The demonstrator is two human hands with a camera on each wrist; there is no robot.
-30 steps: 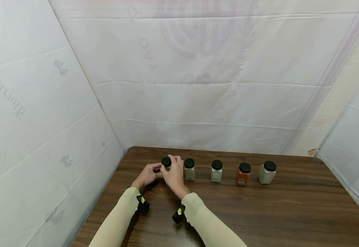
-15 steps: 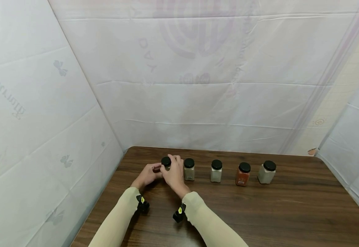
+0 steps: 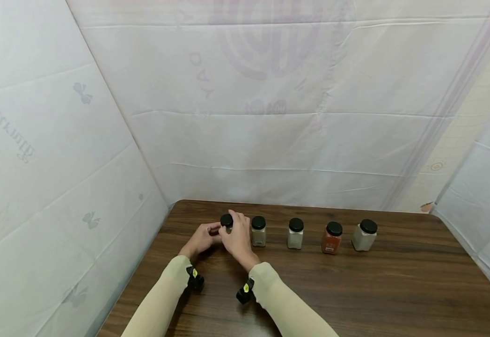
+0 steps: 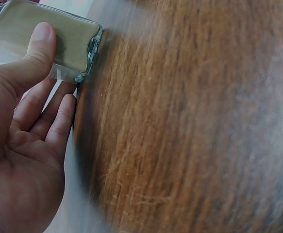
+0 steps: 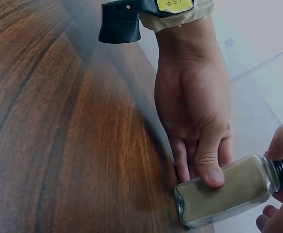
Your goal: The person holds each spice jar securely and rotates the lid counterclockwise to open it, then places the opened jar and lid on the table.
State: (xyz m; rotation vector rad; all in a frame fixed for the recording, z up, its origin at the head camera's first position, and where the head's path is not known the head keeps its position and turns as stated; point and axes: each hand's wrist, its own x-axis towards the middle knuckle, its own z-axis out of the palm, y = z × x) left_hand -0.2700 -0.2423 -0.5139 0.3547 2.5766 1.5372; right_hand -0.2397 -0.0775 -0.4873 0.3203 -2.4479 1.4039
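A square glass spice jar [image 4: 75,41] of greenish-brown powder is at the left end of the row, its base at the tabletop; whether it touches is hard to tell. My left hand [image 3: 201,239] holds the jar's body low down, the thumb on its near face and the fingers behind. At the top, my right hand [image 3: 238,238] grips around the black lid [image 5: 281,172], which is on the jar. In the head view the right hand hides much of the jar's body.
To the right stand a jar of pale greenish powder [image 3: 259,235], a jar of whitish powder [image 3: 295,238], a jar of orange-red powder [image 3: 331,242] and a wider pale jar [image 3: 363,238], all black-lidded. Cloth-covered walls [image 3: 270,154] border the wooden table [image 3: 379,290].
Very little differs. Both hands stay on the same jar, with only a slight shift of the right hand's fingers and wrist. The other jars stand where they were.
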